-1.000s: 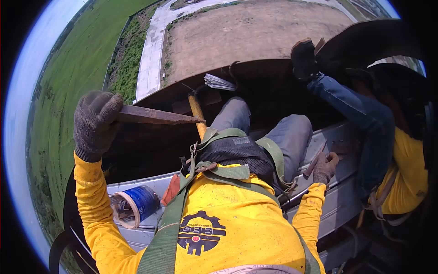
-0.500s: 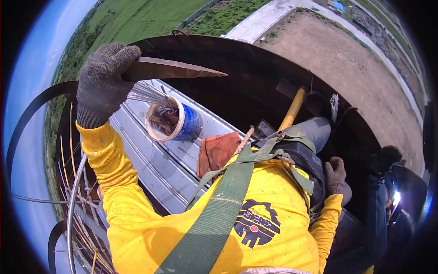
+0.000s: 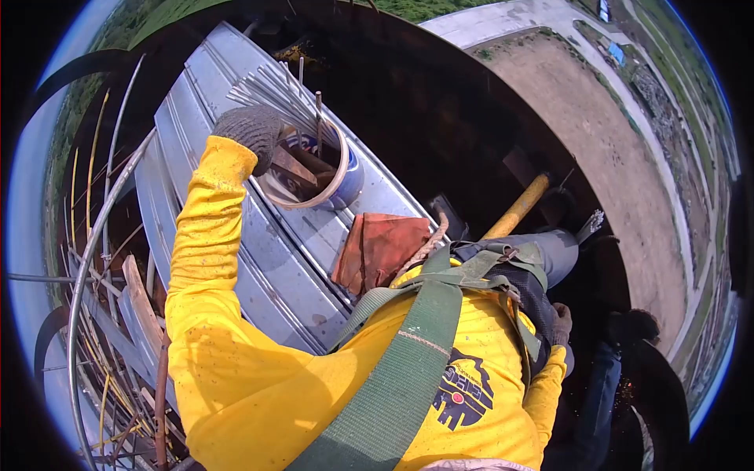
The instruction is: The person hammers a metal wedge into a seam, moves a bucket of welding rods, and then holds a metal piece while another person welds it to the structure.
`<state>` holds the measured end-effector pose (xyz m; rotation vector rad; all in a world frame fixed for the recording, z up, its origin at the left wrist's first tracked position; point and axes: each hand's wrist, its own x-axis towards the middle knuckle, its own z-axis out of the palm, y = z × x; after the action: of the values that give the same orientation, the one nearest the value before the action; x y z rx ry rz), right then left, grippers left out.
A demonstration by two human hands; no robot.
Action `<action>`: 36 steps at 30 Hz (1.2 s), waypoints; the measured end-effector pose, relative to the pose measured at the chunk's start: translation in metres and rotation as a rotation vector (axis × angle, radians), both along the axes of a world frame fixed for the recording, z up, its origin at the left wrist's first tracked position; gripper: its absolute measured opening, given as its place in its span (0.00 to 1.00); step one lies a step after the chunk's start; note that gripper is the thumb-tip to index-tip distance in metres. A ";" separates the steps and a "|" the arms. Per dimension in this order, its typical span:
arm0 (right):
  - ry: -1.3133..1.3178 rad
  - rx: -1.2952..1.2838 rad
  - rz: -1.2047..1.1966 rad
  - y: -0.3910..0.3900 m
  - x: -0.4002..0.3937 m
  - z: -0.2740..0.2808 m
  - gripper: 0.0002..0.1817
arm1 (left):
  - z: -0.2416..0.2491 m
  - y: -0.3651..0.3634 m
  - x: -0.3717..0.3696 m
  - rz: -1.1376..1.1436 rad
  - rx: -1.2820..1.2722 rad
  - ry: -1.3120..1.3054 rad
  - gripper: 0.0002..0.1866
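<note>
My left hand [image 3: 250, 135], in a grey knit glove, is closed at the near-left rim of a blue-and-white bucket [image 3: 345, 177]. A rusty flat steel wedge [image 3: 292, 166] runs from under its fingers into the bucket; the grip itself is partly hidden. Other brown metal pieces lie inside, and thin grey welding rods [image 3: 275, 90] stick out past the far rim. My right hand [image 3: 561, 323], also gloved, is low beside my hip and thigh, with its fingers mostly hidden.
The bucket stands on ribbed metal sheeting [image 3: 228, 212], near a reddish-brown cloth [image 3: 381, 251] and a rope [image 3: 428, 247]. A yellow pipe [image 3: 518, 206] is beyond my lap. Bars and cables crowd the left. A co-worker's leg [image 3: 601, 392] shows at right. Ground lies far below the dark curved wall.
My left hand has come down with the steel wedge from the raised position to the bucket. The view has shifted, and the bright welding glare at right is gone.
</note>
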<state>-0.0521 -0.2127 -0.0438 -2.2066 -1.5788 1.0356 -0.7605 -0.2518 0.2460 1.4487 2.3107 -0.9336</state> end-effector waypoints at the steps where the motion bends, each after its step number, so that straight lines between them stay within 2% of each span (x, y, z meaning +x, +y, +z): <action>1: 0.026 0.009 -0.003 0.001 0.000 -0.004 0.12 | -0.019 0.003 -0.002 -0.044 -0.019 -0.040 0.31; 2: 0.052 0.018 -0.006 0.000 0.002 -0.006 0.12 | -0.047 -0.001 -0.019 -0.123 -0.013 -0.105 0.28; 3: 0.051 0.020 -0.013 -0.001 0.002 -0.004 0.12 | -0.047 -0.002 -0.025 -0.131 -0.011 -0.105 0.28; 5: 0.023 0.060 0.011 -0.002 0.000 -0.002 0.11 | -0.046 0.000 -0.033 0.205 -0.036 -0.407 0.25; 6: 0.024 0.052 0.006 -0.004 0.001 -0.002 0.11 | -0.046 0.000 -0.034 0.202 -0.044 -0.405 0.25; 9: 0.061 0.065 -0.007 0.000 -0.002 -0.004 0.12 | -0.042 0.000 -0.038 0.157 0.054 -0.234 0.21; 11: 0.057 0.087 0.025 -0.001 -0.002 -0.005 0.12 | -0.051 0.003 -0.034 0.127 0.083 -0.226 0.21; 13: 0.050 0.090 0.007 -0.002 -0.007 -0.002 0.12 | -0.054 0.005 -0.012 0.097 0.031 -0.012 0.22; 15: 0.040 0.090 0.002 -0.003 -0.012 0.007 0.12 | -0.072 0.000 -0.004 0.034 0.057 0.059 0.22; 17: 0.049 0.114 0.002 -0.003 -0.020 0.014 0.12 | -0.098 -0.007 -0.015 -0.027 0.166 0.241 0.25; 18: 0.055 0.117 -0.001 -0.005 -0.020 0.013 0.12 | -0.108 -0.010 -0.018 -0.048 0.281 0.206 0.22; 21: 0.087 0.121 -0.039 -0.003 -0.019 0.010 0.12 | -0.123 -0.008 -0.012 -0.019 0.444 0.206 0.21; 22: 0.082 0.119 -0.047 -0.002 -0.020 0.011 0.13 | -0.125 -0.010 -0.006 -0.066 0.281 0.211 0.23; 23: 0.073 0.111 -0.052 -0.003 -0.020 0.012 0.13 | -0.126 -0.015 -0.001 -0.059 0.283 0.213 0.23; 25: 0.108 0.105 -0.063 -0.002 -0.019 0.010 0.11 | -0.112 -0.016 0.016 -0.321 0.059 0.117 0.26; 26: 0.090 0.125 -0.049 -0.002 -0.017 0.007 0.12 | -0.116 -0.014 0.016 -0.326 -0.044 0.126 0.28; 27: 0.069 0.140 -0.034 -0.004 -0.015 0.007 0.13 | -0.129 -0.018 0.011 -0.319 -0.039 0.125 0.28; 29: 0.074 0.148 -0.033 -0.003 -0.014 0.006 0.13 | -0.156 -0.022 -0.001 -0.252 0.157 0.194 0.30; 30: 0.077 0.141 -0.037 -0.004 -0.012 0.005 0.13 | -0.134 -0.021 0.015 -0.169 0.245 0.180 0.26; 31: 0.079 0.134 -0.036 -0.003 -0.009 0.001 0.13 | -0.128 -0.014 0.015 -0.155 0.248 0.178 0.26; 33: 0.065 0.150 -0.011 -0.003 -0.005 -0.002 0.13 | -0.125 -0.003 0.009 -0.135 0.025 0.153 0.21; 34: 0.049 0.131 -0.018 -0.001 -0.005 -0.002 0.12 | -0.124 -0.002 0.014 -0.194 0.013 0.218 0.18; 36: 0.006 0.117 -0.018 0.001 -0.002 -0.004 0.12 | -0.181 -0.008 -0.025 -0.117 0.115 0.204 0.17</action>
<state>-0.0544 -0.2113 -0.0476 -2.1348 -1.5721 0.9193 -0.7853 -0.2596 0.0650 1.6183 2.4841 -1.0393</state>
